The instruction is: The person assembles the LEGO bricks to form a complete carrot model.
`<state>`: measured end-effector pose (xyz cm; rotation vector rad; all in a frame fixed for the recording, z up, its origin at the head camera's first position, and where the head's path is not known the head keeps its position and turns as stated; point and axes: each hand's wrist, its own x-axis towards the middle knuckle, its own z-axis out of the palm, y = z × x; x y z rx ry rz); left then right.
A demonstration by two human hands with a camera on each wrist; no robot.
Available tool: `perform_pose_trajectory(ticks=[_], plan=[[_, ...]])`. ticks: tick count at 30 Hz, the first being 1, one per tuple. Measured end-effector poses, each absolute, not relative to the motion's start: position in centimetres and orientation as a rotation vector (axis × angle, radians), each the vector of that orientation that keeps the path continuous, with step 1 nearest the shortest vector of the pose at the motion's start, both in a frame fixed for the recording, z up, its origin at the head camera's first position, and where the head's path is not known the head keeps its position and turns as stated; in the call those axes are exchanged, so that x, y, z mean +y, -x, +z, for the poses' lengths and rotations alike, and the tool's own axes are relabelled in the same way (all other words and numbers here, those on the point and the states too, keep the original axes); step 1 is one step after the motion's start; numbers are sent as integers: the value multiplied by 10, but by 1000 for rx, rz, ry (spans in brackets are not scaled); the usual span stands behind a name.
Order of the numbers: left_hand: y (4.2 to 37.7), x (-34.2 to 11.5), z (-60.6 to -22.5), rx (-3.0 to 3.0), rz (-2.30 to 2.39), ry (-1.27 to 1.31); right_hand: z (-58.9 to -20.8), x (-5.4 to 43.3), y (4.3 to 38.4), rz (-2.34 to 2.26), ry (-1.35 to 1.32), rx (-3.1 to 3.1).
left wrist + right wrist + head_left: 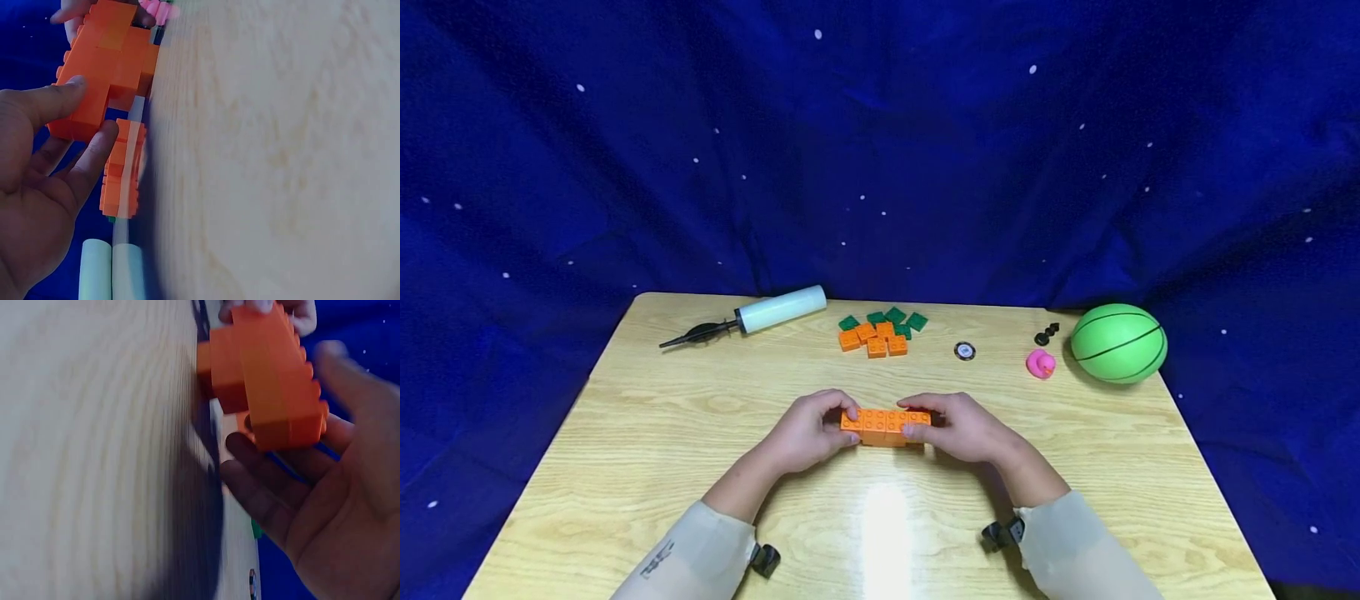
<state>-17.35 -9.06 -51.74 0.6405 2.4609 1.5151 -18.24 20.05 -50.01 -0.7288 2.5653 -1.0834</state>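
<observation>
Head view: the orange brick stack sits between the two hands over the middle of the table, studs up, in front of the loose orange bricks and the green bricks. The left hand pinches its left end, thumb against the near face and fingers about the end. The right hand is bent around the right end, but in the right wrist view its thumb stands clear of the studs, so I cannot tell whether it truly grips. The wrist views show a long top row over shorter lower rows, both ends overhanging; whether the underside touches the table is not clear. It looks like hard, hollow plastic: probably light, stiff and not easily broken, with smooth sides that could slide a little under dry fingers. The weak points are likely the joints, above all at the overhanging end bricks, where twisting or upward prying might pop one loose. The safest hold would be across the two long faces, nearer the middle where the rows overlap, squeezing evenly and level.
</observation>
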Motion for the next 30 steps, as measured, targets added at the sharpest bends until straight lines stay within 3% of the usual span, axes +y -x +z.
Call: perform_pose_trajectory(ticks=[30], plan=[[167, -91, -517, 2513, 1462, -686, -519, 182, 254, -853, 656, 2994]])
